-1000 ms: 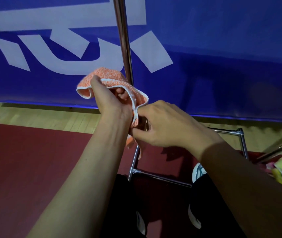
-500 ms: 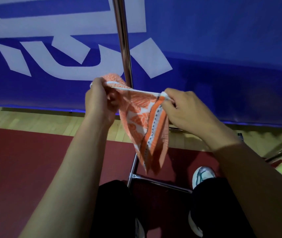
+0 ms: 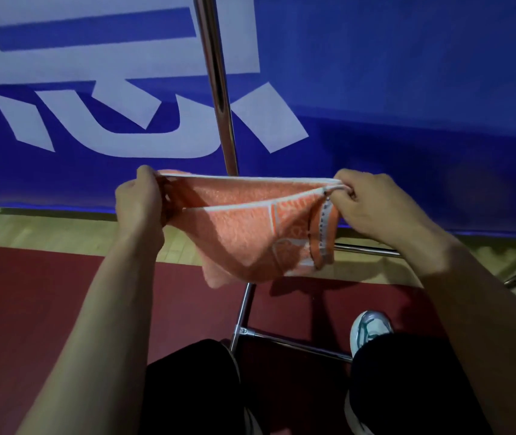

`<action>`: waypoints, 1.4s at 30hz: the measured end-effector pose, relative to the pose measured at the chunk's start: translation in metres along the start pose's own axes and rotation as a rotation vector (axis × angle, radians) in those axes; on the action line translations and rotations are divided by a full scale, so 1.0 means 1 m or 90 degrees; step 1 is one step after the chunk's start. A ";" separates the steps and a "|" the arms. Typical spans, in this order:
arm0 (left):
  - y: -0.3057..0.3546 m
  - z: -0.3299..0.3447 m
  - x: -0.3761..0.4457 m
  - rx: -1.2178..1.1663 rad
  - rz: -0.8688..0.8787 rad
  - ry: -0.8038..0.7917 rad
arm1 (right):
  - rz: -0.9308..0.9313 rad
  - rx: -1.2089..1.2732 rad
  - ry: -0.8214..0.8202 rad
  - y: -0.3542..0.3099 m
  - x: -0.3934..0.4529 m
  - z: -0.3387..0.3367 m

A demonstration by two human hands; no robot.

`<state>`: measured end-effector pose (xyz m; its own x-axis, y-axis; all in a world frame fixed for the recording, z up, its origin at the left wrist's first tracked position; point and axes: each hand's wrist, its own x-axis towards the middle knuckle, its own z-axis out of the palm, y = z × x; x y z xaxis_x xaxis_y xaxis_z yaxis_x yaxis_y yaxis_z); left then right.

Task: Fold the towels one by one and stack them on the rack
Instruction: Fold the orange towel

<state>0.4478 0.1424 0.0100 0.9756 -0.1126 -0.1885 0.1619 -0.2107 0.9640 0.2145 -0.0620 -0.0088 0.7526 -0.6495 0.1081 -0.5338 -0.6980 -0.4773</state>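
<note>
Orange towel [image 3: 244, 237] stretched between both grips, sagging below | left hand [image 3: 139, 199] clamped on its left corner, fingertips hidden | right hand [image 3: 372, 202] pinching right corner | rack pole [image 3: 219, 89] behind, base partly covered

Large white character strokes on blue banner [image 3: 375, 89], cropped and unreadable, no other legible text

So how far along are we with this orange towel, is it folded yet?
Done: the orange towel is lifted and doubled over, two white-trimmed edges showing along the top. In hand: the left hand and right hand pinch its top corners, stretched in front of the rack pole. Left: finishing the fold and stacking it on the rack; no stack is in view, so the count is unknown.
</note>
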 end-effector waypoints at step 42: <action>-0.030 0.038 -0.023 0.930 0.186 -0.557 | 0.053 0.198 0.160 -0.003 0.000 -0.017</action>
<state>0.4147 0.1141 -0.0220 0.5024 -0.6528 -0.5670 -0.7321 -0.6701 0.1227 0.2101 -0.0650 0.0075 0.5738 -0.7800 0.2498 -0.4172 -0.5408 -0.7304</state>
